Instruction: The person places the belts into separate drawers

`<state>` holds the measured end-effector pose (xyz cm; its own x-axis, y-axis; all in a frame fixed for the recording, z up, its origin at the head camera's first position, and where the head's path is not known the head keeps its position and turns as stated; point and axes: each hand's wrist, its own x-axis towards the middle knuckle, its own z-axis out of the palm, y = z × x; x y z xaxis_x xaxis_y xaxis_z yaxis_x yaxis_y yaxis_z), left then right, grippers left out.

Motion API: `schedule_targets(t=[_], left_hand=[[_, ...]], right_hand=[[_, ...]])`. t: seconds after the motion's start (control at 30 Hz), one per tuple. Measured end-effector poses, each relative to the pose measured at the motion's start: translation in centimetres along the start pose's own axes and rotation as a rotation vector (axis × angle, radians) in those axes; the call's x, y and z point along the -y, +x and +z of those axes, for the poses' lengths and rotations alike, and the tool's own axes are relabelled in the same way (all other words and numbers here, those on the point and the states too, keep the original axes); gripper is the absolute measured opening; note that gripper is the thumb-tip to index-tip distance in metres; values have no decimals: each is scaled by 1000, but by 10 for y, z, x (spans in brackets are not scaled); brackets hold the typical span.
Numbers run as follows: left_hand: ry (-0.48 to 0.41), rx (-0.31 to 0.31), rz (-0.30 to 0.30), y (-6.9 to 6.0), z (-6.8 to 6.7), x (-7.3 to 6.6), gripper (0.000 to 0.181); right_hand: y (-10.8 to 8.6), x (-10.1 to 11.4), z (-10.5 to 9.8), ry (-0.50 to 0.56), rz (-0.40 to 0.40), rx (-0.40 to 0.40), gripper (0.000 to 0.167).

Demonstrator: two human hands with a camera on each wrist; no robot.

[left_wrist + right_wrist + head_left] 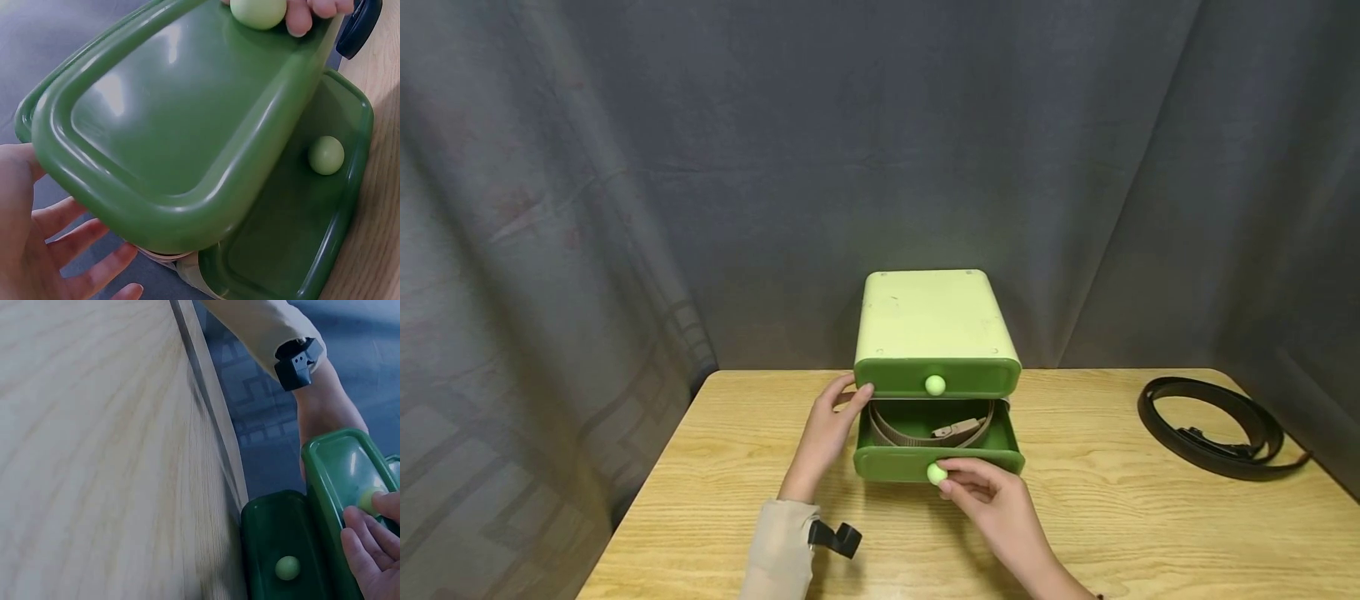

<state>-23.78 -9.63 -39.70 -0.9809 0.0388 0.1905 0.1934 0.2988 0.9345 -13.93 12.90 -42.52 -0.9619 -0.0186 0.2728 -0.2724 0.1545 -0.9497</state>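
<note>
A light green cabinet (934, 317) with dark green drawer fronts stands on the table. Its middle drawer (895, 464) is pulled out, with a coiled brown belt (957, 430) inside. My right hand (1000, 508) pinches that drawer's round knob (936, 473); the right wrist view also shows this hand (375, 556). The top drawer (895, 377) is closed. Below the pulled-out one, a bottom drawer (275, 244) shows in the left wrist view. My left hand (827, 429) touches the cabinet's left side, its relaxed fingers spread beside the drawers in the left wrist view.
A coiled black belt (1202, 462) lies on the wooden table (1120, 517) at the right. Dark curtains (880, 167) hang behind and at both sides. A black device (838, 539) is strapped to my left wrist, over the beige sleeve.
</note>
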Motion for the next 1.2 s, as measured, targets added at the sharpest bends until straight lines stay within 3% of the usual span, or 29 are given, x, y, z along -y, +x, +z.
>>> schedule_targets(t=[0.3,0.33,0.5,0.57,1.2], left_hand=[[-5,3,-7,0,0,0,49],[-7,6,-9,-3,-1,-6,48],[-8,-3,-14,-2,0,-6,49],[-3,-11,-6,0,2,1,52],[-35,-31,9,-1,4,3,52]], right_hand=[[15,-3,1,-4,58,-24,23],[16,-4,1,2,54,-24,23],[23,-3,3,28,42,-38,23],[26,-3,3,30,40,-42,23],[50,-11,5,-3,45,-67,22]])
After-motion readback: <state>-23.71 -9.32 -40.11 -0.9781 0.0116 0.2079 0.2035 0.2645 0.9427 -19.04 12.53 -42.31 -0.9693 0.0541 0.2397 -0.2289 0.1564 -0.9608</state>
